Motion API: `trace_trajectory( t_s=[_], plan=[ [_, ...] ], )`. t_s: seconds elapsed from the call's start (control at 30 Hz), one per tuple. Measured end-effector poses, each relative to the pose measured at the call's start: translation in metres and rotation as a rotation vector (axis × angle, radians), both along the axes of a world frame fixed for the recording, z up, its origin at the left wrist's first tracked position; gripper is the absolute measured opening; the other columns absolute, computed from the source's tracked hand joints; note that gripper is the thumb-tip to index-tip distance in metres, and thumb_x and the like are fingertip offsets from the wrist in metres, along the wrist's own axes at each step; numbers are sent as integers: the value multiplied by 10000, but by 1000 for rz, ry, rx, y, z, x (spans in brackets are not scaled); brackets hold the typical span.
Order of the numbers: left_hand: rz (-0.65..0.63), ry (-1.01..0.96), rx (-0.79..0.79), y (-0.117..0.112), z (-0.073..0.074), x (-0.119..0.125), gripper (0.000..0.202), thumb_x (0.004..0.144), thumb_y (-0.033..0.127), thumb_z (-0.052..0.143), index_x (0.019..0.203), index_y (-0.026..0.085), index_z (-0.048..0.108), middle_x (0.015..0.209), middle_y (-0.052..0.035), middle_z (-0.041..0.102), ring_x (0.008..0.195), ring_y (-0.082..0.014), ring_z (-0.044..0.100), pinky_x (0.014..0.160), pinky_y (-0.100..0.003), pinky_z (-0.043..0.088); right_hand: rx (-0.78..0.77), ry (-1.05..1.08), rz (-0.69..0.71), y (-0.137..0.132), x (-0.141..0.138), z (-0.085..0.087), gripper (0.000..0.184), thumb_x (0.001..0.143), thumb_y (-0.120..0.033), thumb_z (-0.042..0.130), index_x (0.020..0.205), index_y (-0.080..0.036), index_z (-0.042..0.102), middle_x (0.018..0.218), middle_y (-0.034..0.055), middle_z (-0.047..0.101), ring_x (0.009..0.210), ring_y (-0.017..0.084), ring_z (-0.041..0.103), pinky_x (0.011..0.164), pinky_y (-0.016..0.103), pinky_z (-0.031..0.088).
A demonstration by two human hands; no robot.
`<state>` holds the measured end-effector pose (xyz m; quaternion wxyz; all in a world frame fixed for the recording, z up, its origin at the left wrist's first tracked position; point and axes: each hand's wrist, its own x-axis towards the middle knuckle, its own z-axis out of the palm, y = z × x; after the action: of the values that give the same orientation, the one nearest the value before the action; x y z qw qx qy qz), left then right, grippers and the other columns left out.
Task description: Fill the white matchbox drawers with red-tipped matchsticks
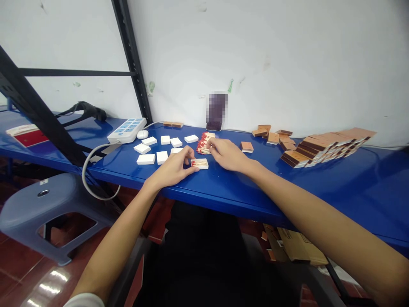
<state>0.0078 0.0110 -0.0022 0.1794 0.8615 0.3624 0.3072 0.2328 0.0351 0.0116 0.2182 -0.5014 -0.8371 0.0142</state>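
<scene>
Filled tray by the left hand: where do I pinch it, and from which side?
Pinch the filled tray across its two long walls, coming from above at its right end. It lies flat and open side up with matches inside, so the low outer walls look the safest hold. The left hand holds its left end and the match pile lies just behind.

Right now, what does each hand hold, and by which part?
Left hand pinches the matchbox tray by its left end, thumb and forefinger. Right hand touches the match pile; whether it grips any matches cannot be told.
</scene>
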Motion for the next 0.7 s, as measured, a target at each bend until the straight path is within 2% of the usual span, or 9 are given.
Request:
trace_trajectory(
  t_s=[0.1,0.2,0.47,0.7],
  plan=[
    [-22,18,2,0,1,0,195,884,354,634,860,205,511,883,-3,626,797,-173,566,738,-310,423,-22,-60,-47,7,7,-5,180,905,-147,456,999,-189,603,1006,84,682,866,217,589,711,307,369],
    [-43,16,-3,0,1,0,201,892,352,622,806,198,527,897,-9,649,833,-182,584,773,-322,435,-41,-79,-47,10,9,-6,134,882,-165,517,963,-196,618,982,69,680,830,203,582,681,298,361],
    [-64,12,18,2,-1,0,154,895,338,625,834,201,588,932,-20,675,872,-191,599,823,-341,459,-74,-87,-51,10,7,-6,119,908,-189,502,850,-189,605,916,68,673,745,175,557,640,291,341],
    [-50,16,8,1,0,1,131,887,327,627,869,201,597,939,-24,670,868,-192,600,834,-353,467,-70,-120,-7,15,12,-6,136,940,-177,449,892,-186,576,960,87,669,787,189,556,669,297,344]
  ],
)
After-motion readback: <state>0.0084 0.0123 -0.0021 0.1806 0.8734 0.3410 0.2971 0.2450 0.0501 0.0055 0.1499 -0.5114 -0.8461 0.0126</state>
